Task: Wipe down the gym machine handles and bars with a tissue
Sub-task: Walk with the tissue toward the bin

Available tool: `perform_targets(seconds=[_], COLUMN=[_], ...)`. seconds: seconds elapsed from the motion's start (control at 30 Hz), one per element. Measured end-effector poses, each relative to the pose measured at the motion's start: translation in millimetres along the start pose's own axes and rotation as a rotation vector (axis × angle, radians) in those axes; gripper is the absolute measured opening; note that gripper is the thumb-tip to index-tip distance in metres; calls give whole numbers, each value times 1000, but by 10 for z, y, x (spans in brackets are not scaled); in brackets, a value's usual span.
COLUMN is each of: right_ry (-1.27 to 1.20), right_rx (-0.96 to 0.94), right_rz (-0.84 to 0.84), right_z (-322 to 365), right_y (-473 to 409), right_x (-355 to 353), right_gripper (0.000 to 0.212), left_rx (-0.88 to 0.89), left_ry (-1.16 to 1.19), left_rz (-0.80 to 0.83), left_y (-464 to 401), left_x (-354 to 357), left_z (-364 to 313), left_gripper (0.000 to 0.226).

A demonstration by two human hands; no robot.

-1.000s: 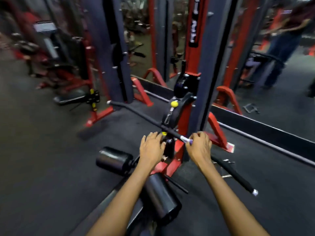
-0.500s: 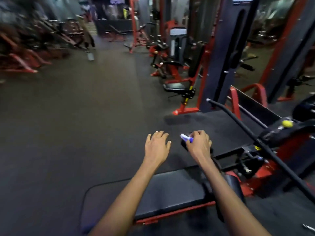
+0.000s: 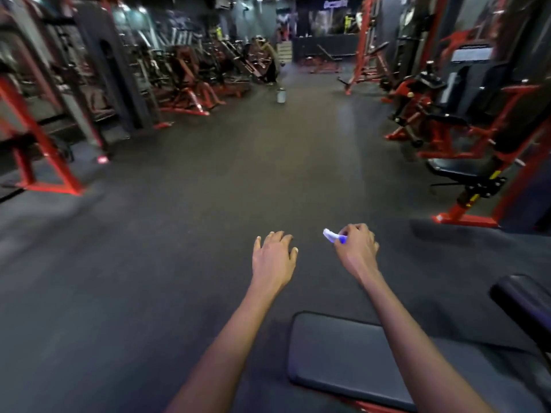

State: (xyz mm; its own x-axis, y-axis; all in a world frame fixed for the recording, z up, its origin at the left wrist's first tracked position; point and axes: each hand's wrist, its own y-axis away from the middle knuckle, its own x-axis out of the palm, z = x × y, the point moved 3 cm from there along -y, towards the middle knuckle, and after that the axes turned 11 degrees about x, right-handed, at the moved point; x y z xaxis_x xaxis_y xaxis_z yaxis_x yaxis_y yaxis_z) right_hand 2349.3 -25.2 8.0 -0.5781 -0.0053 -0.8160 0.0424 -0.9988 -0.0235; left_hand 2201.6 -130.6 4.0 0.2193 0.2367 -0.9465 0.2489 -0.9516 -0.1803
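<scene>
Right grip point(image 3: 356, 248) around tissue point(image 3: 331, 235)

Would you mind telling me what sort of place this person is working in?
A commercial gym, most likely. Red-framed weight machines line both sides of a dark rubber floor, and a padded bench sits below the right hand, which holds a tissue.

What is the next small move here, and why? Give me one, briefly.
Probably carry the tissue toward the red machine at right and pick a bar to wipe. The right hand pinches the tissue but touches nothing, the left hand hangs open, and both hover over bare floor, with no handle within their grasp.
</scene>
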Motion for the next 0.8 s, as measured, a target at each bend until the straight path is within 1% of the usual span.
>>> perform_targets(seconds=[0.17, 0.27, 0.37, 0.53, 0.63, 0.8], right_ry=[16, 19, 11, 13, 40, 66], right_rx=[-121, -177, -231, -249, -259, -210], right_rz=[65, 93, 113, 132, 121, 118], right_z=[953, 1476, 2049, 2879, 3297, 3802], right_y=[-50, -267, -668, -1478, -2015, -2953], right_x=[759, 1219, 1682, 2185, 2398, 2747], right_gripper=[13, 13, 15, 14, 15, 16], left_rx=[-122, -162, -170, -165, -155, -113], left_ry=[7, -5, -53, -94, -112, -77], left_rz=[-33, -28, -39, -5, -3, -36], left_y=[-107, -407, -939, -1962, -2616, -3735], left_x=[-177, -230, -293, -370, -397, -337], left_z=[1062, 1645, 2244, 3022, 3380, 3807], left_gripper=[41, 41, 40, 41, 42, 42])
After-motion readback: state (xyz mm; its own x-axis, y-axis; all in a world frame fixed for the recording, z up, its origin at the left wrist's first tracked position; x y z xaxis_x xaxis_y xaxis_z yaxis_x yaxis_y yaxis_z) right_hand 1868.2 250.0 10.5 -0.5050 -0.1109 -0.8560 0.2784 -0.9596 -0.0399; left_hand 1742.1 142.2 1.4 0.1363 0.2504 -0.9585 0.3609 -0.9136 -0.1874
